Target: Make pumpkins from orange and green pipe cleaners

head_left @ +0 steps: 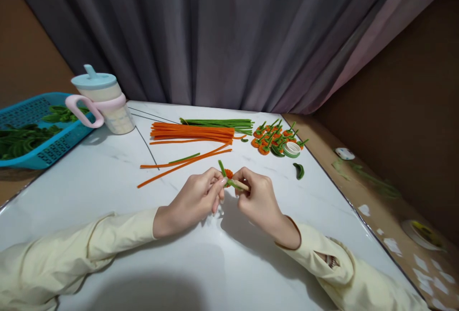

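- Flower (228, 173) made of fuzzy wire sits between both hands, near the middle of the white table (107, 182) — an orange head on a green stem with a pale stick (241, 185) beside it.
- Left hand (197, 198) has its fingertips closed on the stem just under the orange head.
- Right hand (258, 198) is closed too, pinching the stick and the lower stem together.
- It looks very light and soft on the outside, and bendy inside, so I think it would keep any shape it is pushed into.
- Best place to hold it seems to be the stem or the stick — squeezing the orange head could squash its curls.
- Just past the hands lie a few loose orange wires (182, 162) with one green one among them.
- Farther back is a neat bunch of orange wires (191, 132), and a bunch of green wires (218, 123) touching its far side.
- To the right of those is a heap of finished flowers (274, 136), with a roll of green tape (292, 149) at its near edge.
- One small green leaf (299, 171) lies alone, right of the hands.
- Far left stands a cup with a blue lid (102, 100), and beside it a blue basket (34, 129) holding green pieces.
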A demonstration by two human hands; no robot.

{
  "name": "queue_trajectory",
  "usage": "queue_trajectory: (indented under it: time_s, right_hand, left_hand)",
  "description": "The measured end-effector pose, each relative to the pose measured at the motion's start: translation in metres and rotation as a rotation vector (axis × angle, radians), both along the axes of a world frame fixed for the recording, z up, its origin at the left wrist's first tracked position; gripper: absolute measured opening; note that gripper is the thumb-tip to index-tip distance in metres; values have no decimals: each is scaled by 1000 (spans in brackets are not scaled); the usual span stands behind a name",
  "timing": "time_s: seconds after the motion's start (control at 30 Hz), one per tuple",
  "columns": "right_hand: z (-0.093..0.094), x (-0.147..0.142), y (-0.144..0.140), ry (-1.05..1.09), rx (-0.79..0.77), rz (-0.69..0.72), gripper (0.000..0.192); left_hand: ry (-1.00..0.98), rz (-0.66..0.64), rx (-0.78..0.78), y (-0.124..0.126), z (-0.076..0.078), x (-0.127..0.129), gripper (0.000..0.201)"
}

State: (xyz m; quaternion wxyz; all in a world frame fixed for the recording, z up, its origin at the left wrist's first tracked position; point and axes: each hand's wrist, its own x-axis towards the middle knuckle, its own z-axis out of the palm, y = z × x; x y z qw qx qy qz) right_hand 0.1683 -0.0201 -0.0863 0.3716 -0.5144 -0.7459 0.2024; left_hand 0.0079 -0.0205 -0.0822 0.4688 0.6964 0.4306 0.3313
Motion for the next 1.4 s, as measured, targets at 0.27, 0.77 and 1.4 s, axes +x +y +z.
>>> queue_trajectory:
  time_s: [0.27,0.77,1.4]
  right_hand:
    - [11,5,11,217,-356,73,12]
    - [44,22,20,183,-598,156,16]
    - [12,-1,17,284,-707,230,15]
  left_hand:
    - [-51,-8,-155,9,3,-1,25]
    - [-113,-49,-275,12,6,-8,27]
    - [-481,-141,-510,15,-32,-20,36]
